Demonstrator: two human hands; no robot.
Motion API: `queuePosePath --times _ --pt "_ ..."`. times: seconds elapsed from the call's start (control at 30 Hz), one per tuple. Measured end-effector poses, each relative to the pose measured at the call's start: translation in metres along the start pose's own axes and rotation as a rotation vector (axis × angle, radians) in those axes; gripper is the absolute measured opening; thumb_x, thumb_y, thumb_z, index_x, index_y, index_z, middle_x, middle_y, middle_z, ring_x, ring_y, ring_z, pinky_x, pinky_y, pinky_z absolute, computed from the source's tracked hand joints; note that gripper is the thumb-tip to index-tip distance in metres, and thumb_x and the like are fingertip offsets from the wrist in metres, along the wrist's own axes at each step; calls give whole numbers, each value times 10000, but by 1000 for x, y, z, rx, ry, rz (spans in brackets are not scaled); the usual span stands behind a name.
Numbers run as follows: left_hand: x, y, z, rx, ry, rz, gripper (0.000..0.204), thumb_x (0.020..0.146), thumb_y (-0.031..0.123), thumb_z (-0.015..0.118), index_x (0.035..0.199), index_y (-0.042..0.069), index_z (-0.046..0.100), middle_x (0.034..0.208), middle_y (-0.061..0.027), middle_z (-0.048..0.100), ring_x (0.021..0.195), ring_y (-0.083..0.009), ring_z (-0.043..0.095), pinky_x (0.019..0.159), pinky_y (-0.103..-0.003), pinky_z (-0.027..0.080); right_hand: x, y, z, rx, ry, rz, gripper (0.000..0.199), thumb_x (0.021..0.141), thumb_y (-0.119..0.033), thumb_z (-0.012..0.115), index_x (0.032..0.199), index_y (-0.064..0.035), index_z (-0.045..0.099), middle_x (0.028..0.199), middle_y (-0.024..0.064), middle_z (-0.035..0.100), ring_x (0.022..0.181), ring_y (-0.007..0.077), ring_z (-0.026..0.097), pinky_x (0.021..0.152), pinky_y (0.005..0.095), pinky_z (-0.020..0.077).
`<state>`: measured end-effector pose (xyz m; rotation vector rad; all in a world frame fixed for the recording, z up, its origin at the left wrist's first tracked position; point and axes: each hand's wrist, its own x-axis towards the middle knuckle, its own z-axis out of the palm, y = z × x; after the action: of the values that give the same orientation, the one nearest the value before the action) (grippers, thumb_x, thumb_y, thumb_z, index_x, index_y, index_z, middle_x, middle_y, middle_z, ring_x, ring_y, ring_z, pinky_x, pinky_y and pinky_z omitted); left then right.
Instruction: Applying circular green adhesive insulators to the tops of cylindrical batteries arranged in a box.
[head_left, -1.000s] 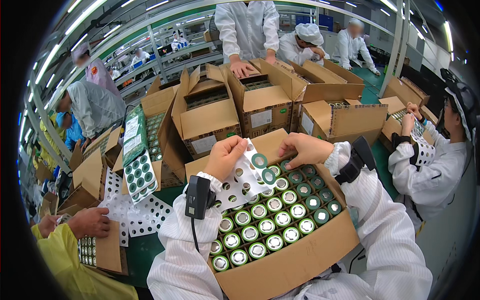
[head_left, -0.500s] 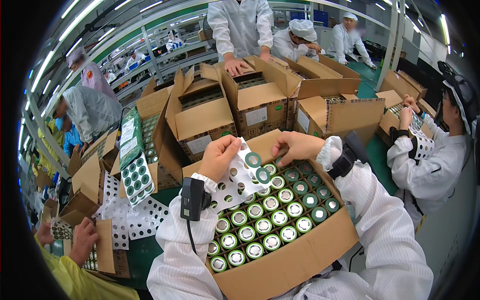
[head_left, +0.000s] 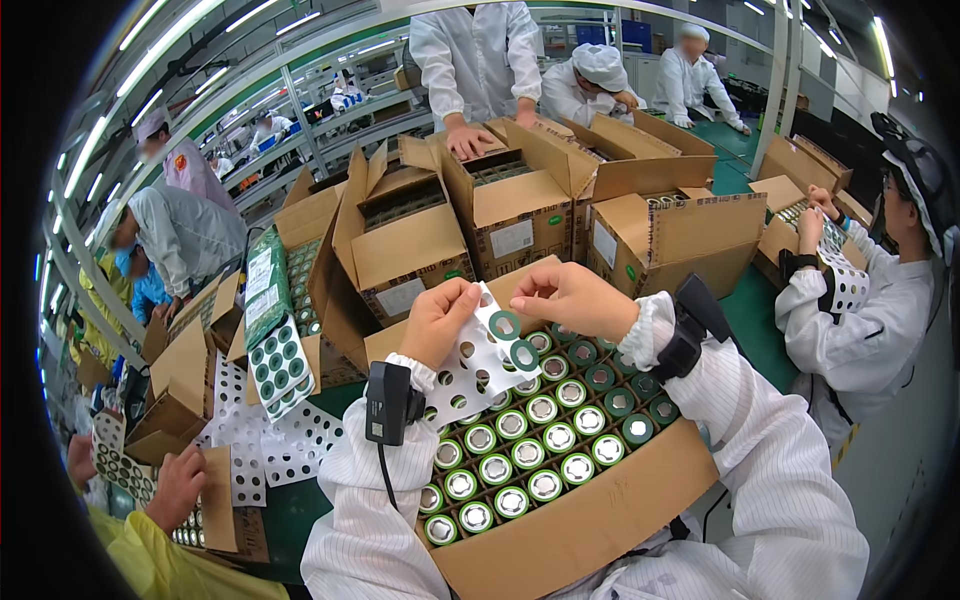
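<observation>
Green worktables crowded with open cartons fill the frame. At centre, the left hand (head_left: pixel 438 322) pinches a white sticker sheet (head_left: pixel 478 365), punched with holes and bearing two green rings, above the cardboard box (head_left: pixel 590 525) of green-topped cells (head_left: pixel 545 437). Just right, the right hand (head_left: pixel 572 297) has fingertips pressed together, touching the sheet's top edge.

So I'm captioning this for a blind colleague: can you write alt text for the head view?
Two white-sleeved hands, left hand and right hand, hold a white sticker sheet with green ring stickers over an open cardboard box packed with upright green cylindrical battery cells. More open boxes and white-coated workers surround the green table.
</observation>
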<state>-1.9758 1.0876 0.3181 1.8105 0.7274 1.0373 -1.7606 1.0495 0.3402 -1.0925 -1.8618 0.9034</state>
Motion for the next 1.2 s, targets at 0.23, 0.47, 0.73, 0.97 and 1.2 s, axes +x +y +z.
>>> queuePosePath --times 0.23,0.47,0.73,0.97,1.2 --pt "2 1 2 24 -11 -3 263 929 243 517 834 14 605 706 27 565 642 -38 459 586 -198 379 -9 -17 9 73 51 -116 172 803 -130 654 778 38 622 680 45 624 592 73 536 537 244 438" --pt "2 -2 -1 80 -11 -1 250 936 253 516 837 29 572 722 62 531 636 -11 431 574 -167 346 -23 -35 2 308 143 -11 171 816 -170 659 821 -11 596 738 -6 578 708 57 504 620 232 410" --pt "0 -3 -5 -201 24 -27 279 938 269 509 826 21 570 751 56 544 689 -19 433 632 -176 357 -11 28 -7 84 155 160 198 763 -205 695 682 -29 656 1050 113 587 891 149 563 828 263 395" --pt "-2 -2 -8 -192 35 -42 284 940 278 504 820 29 566 744 52 541 690 -15 436 625 -171 352 -17 14 -2 -279 31 293 242 753 -289 684 765 -47 680 1232 76 487 1062 208 450 955 359 281" --pt "-1 -5 -7 -209 40 -19 269 937 268 511 830 27 568 753 50 547 691 -17 442 630 -171 359 -17 22 0 -307 -1 273 251 735 -348 692 773 -100 700 1220 39 512 1151 222 355 974 404 159"
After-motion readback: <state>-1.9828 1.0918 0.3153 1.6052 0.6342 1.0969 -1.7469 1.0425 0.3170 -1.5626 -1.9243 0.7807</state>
